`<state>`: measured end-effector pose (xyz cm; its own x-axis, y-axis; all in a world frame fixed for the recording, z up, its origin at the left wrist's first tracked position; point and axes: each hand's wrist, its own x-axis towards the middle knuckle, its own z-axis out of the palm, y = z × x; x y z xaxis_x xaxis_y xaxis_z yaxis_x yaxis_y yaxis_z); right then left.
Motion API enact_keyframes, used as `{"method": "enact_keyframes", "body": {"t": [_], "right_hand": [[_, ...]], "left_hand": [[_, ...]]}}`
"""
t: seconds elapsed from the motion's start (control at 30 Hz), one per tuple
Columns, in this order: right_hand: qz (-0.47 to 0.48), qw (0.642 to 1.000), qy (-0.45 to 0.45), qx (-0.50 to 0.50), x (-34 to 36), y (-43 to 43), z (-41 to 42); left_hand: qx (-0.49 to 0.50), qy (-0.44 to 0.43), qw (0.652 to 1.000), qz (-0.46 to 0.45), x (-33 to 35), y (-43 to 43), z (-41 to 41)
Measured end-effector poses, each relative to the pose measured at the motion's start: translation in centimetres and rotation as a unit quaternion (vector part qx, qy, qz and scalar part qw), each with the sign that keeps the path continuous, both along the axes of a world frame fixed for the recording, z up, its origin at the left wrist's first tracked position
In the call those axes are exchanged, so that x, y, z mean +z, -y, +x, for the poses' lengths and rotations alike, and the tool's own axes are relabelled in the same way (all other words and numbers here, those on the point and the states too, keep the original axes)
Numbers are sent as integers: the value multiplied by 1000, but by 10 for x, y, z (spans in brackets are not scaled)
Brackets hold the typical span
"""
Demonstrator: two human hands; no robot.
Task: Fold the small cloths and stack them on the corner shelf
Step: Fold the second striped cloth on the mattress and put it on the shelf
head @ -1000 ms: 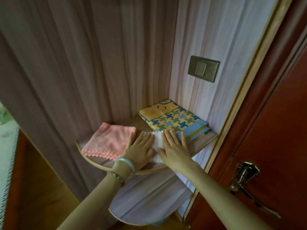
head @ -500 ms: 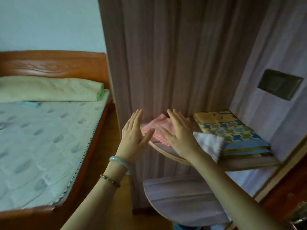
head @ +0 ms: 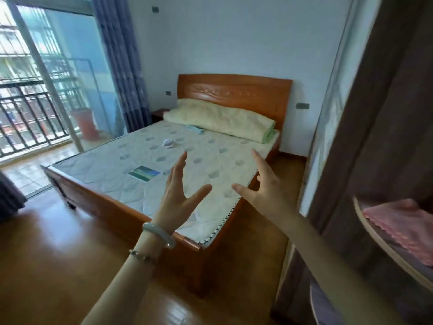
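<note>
Above quilted white mattress [head: 112, 170], left hand [head: 178, 198] and right hand [head: 267, 186] hover empty, fingers spread; crumpled pale cloth [head: 168, 143] warrants a corner pinch.

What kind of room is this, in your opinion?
Most likely a bedroom in a home: a wooden bed with a bare mattress and a long pillow, and a curtain beside a glass balcony door.

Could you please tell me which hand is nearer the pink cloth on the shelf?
Right. The right hand hangs open left of the pink cloth; the left hand is further left.
</note>
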<state>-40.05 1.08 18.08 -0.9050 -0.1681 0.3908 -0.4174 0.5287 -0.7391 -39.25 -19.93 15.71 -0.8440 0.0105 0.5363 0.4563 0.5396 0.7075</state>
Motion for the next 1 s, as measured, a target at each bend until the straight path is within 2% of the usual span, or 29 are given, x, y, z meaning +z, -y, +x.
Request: {"method": "enact_keyframes", "body": {"t": [0.4,0.7,1.0], "right_hand": [[5,995,-14,98,-5,244,-54],[30,989,-4,144,-12,378,-106],[28,979,6,202,-31,507,-212]], "left_hand": [[18,22,1000,-3,2,246,-9],[75,30,997,17,-7,371,-40],[153,41,987,30,-31,487,-119]]}}
